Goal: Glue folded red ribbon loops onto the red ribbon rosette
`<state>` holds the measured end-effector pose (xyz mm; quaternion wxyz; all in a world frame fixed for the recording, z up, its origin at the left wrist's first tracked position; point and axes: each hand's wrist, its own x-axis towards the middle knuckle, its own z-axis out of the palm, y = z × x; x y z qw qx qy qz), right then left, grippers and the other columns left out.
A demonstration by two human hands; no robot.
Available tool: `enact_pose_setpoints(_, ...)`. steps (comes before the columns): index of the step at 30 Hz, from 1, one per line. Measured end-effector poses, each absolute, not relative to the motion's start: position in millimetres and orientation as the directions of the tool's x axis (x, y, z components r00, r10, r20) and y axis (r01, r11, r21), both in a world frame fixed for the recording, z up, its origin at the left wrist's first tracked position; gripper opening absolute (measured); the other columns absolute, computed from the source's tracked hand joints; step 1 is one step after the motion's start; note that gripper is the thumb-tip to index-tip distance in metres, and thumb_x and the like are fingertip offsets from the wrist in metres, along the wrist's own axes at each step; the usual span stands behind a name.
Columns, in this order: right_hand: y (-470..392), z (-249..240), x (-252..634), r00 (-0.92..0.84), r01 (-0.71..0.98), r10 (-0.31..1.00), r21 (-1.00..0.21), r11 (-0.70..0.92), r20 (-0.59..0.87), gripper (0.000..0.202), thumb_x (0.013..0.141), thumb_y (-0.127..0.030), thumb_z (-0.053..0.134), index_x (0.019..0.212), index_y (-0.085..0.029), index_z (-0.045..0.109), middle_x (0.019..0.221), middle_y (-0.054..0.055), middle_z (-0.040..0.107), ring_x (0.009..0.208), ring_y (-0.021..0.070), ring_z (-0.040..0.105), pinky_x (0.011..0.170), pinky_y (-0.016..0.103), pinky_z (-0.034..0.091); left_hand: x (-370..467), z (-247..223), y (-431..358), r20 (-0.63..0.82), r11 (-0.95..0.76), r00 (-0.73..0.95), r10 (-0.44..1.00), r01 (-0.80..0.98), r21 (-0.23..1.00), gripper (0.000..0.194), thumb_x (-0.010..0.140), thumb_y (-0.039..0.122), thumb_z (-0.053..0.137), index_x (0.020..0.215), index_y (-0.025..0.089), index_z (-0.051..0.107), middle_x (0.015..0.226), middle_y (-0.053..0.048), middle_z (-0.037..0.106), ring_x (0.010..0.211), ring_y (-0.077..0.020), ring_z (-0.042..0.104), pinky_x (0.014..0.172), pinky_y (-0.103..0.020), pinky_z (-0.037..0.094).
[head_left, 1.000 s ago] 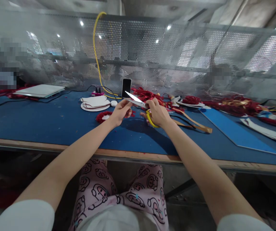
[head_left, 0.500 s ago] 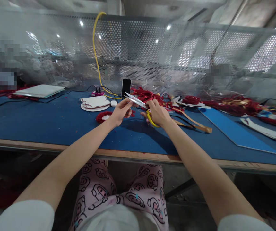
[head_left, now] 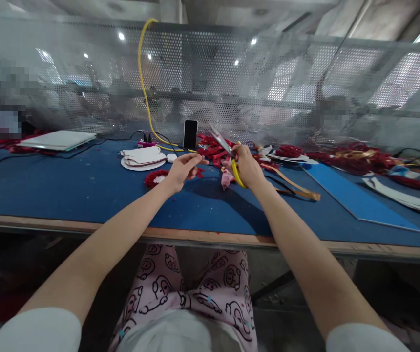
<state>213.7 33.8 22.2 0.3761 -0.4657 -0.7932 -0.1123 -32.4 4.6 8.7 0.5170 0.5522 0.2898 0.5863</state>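
My right hand (head_left: 247, 167) is closed round the yellow handles of a pair of scissors (head_left: 225, 143). Their metal blades point up and to the left, above a heap of red ribbon (head_left: 215, 149). Thumb and fingers of my left hand (head_left: 183, 171) are pinched together; what they hold is too small to make out. Just left of that hand, a fuzzy red ring with a white middle (head_left: 154, 179) lies on the blue tabletop. Between my hands rests a pink tool that looks like a hot glue gun (head_left: 226, 178), nozzle towards me.
A phone (head_left: 190, 134) stands upright at the back. White cut pieces (head_left: 143, 157) lie to the left, beside a yellow cable (head_left: 144, 83). To the right are gold ribbon strips (head_left: 301, 192), a blue board (head_left: 360, 198) and red bundles (head_left: 356, 160). A perforated metal screen (head_left: 213, 73) rises behind.
The scissors have moved away from my left fingertips, up and to the right, and their blades have tilted upward. My left hand has stayed almost in place. More of the pink tool shows.
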Motion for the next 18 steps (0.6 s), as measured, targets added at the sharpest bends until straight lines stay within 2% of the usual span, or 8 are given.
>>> enact_pose_setpoints(2,39.5,23.1,223.3,-0.172,0.861,0.653,-0.21,0.463,0.737,0.054,0.093,-0.058,0.055,0.129,-0.019,0.047,0.122,0.018,0.06,0.096,0.0322,0.064,0.08,0.047,0.054,-32.6,8.7,4.2,0.348,-0.302,0.157,0.924,-0.255,0.918,0.027,0.08,0.041,0.079,0.087,0.017,0.068,0.087,-0.005,0.077,0.047,-0.003,0.042,0.044,-0.02,0.032)
enact_pose_setpoints(4,44.9,24.3,237.0,-0.056,0.9,0.65,-0.244,0.362,0.758,0.053,0.091,-0.046,0.059,0.133,-0.016,0.046,0.127,0.021,0.059,0.107,0.035,0.063,0.088,0.049,0.052,-32.8,8.2,4.8,0.341,-0.302,0.159,0.927,-0.226,0.926,0.025,0.081,0.039,0.078,0.088,0.016,0.07,0.086,-0.006,0.077,0.047,-0.0033,0.041,0.045,-0.02,0.032)
enact_pose_setpoints(7,51.0,25.3,265.1,0.084,0.945,0.706,-0.281,0.167,0.703,0.051,0.085,-0.029,0.062,0.132,-0.012,0.048,0.129,0.022,0.06,0.114,0.0365,0.062,0.094,0.048,0.05,-32.7,6.8,6.4,0.327,-0.297,0.155,0.932,-0.186,0.937,0.022,0.082,0.036,0.077,0.09,0.016,0.073,0.085,-0.007,0.078,0.048,-0.0036,0.041,0.047,-0.021,0.032)
enact_pose_setpoints(10,53.8,23.7,296.5,0.193,0.971,0.75,-0.233,-0.054,0.633,0.052,0.082,-0.024,0.064,0.13,-0.008,0.053,0.124,0.025,0.063,0.116,0.0375,0.062,0.098,0.047,0.046,-32.1,5.4,7.3,0.321,-0.301,0.162,0.933,-0.136,0.944,0.022,0.083,0.035,0.075,0.093,0.015,0.074,0.085,-0.008,0.078,0.049,-0.004,0.041,0.049,-0.021,0.032)
enact_pose_setpoints(14,56.0,20.3,330.8,0.383,0.922,0.812,-0.23,-0.311,0.44,0.052,0.084,-0.028,0.067,0.132,-0.01,0.059,0.124,0.023,0.066,0.118,0.0371,0.062,0.1,0.05,0.045,-31.4,3.5,7.8,0.324,-0.321,0.189,0.927,-0.049,0.946,0.028,0.081,0.039,0.076,0.093,0.013,0.073,0.088,-0.01,0.079,0.049,-0.0049,0.041,0.048,-0.022,0.032)
enact_pose_setpoints(16,57.7,19.7,342.3,0.466,0.881,0.83,-0.245,-0.405,0.305,0.041,0.085,-0.033,0.07,0.123,-0.018,0.068,0.125,0.019,0.067,0.121,0.0371,0.06,0.103,0.053,0.043,-31.5,2.4,8.4,0.325,-0.331,0.196,0.925,0.0,0.944,0.03,0.08,0.04,0.076,0.092,0.013,0.073,0.088,-0.011,0.079,0.049,-0.0053,0.041,0.048,-0.022,0.033)
enact_pose_setpoints(18,59.5,19.2,350.6,0.518,0.85,0.819,-0.255,-0.46,0.247,0.033,0.082,-0.038,0.074,0.113,-0.025,0.075,0.126,0.017,0.067,0.128,0.0398,0.055,0.105,0.057,0.041,-32.0,1.9,8.5,0.332,-0.346,0.197,0.923,0.04,0.937,0.029,0.08,0.039,0.075,0.092,0.012,0.073,0.087,-0.011,0.079,0.05,-0.0056,0.041,0.048,-0.023,0.034)
